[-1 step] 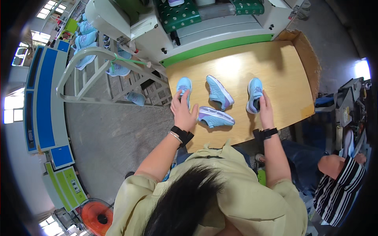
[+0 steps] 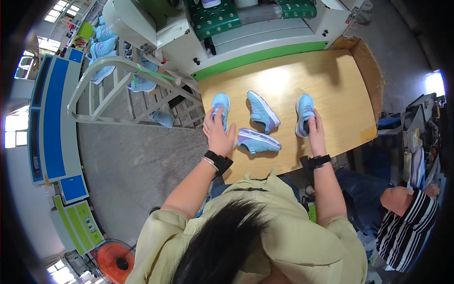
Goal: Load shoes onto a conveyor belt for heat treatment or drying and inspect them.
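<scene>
Several light-blue sneakers with white and lilac soles rest on a wooden tabletop. Over the left sneaker, which stands sole down, my left hand reaches with fingers spread, touching its side and upper, the thumb apart near the heel. My right hand is closed at the collar of the right sneaker, fingers along its outer side; the thumb is partly hidden. Between them one sneaker lies tilted on its side. Nearer me another sneaker lies on its side, its sole turned away from me.
A white machine with a green perforated belt borders the table's far side. Left stands a metal rack carrying more sneakers. Cardboard edges the table's right. A person in a striped sleeve is at right; an orange fan is lower left.
Both hands have shifted very slightly left, while the whole view also moved a little. The sneakers keep their places on the table.
</scene>
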Demonstrator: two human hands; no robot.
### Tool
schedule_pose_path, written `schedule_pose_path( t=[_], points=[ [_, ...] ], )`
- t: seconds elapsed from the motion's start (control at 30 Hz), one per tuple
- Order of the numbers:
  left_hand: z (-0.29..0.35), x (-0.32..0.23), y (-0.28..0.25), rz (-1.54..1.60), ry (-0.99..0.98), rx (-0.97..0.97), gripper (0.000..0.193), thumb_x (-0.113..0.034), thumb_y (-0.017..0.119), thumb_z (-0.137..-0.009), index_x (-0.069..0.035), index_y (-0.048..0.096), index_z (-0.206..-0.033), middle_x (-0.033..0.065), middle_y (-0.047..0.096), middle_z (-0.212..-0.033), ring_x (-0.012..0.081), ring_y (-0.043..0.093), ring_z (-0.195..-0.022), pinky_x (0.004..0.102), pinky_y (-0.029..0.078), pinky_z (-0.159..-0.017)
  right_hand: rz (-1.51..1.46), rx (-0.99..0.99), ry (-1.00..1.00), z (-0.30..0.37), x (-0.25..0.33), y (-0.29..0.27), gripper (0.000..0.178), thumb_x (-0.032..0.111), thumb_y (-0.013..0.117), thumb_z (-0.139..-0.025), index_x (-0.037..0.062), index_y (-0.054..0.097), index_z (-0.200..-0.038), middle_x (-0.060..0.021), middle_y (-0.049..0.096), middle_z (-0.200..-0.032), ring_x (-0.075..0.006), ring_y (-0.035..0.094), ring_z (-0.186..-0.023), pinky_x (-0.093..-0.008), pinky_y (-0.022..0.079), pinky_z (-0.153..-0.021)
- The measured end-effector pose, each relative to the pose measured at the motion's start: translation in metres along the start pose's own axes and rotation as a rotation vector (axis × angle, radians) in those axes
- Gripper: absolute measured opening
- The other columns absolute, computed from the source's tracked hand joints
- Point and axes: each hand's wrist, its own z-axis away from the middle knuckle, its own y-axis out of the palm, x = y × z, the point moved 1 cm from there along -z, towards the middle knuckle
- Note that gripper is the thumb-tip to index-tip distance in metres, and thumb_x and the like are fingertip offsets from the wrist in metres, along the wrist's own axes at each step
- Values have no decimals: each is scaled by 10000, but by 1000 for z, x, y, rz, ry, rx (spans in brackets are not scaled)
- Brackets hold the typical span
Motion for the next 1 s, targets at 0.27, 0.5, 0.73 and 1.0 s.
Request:
schedule_pose_path(
  t=[0.27, 0.5, 0.73, 1.0],
  points=[
    [-14, 71, 33, 365, -155, 79, 821, -141, 740, -745, -44, 322, -1444, 230, 404, -1400, 357, 396, -1319, 411, 315, -1113, 301, -144, -213, 20, 23, 25, 750, -18, 646, -810, -15, 292, -1471, -265, 439, -1395, -385, 453, -1286, -391, 345, -1098],
    [-48, 11, 1, 848, -515, -1, 808, -54, 723, -775, -28, 295, -1460, 157, 468, -1371, 255, 468, -1265, 358, 377, -1067, 336, -37, -198, 47, 2, 18, 764, 17, 669, -816, 10, 285, -1477, -222, 448, -1393, -332, 457, -1295, -393, 346, -1091],
    [-179, -77, -74, 852, -62, -140, 796, -73, 673, -826, 5, 237, -1487, 174, 456, -1352, 231, 487, -1207, 327, 401, -1027, -108, -128, -250, -45, 95, 2, 750, 63, 693, -845, 43, 295, -1480, -167, 444, -1379, -255, 483, -1232, -363, 399, -1045],
    [-342, -72, -49, 392, -41, -268, 729, -135, 685, -786, 65, 355, -1405, 285, 413, -1403, 403, 464, -1254, 394, 368, -1070, 185, -294, -918, -224, 282, 58, 674, 141, 707, -822, 58, 418, -1425, -201, 566, -1268, -351, 553, -1174, -401, 452, -991]
  ],
)
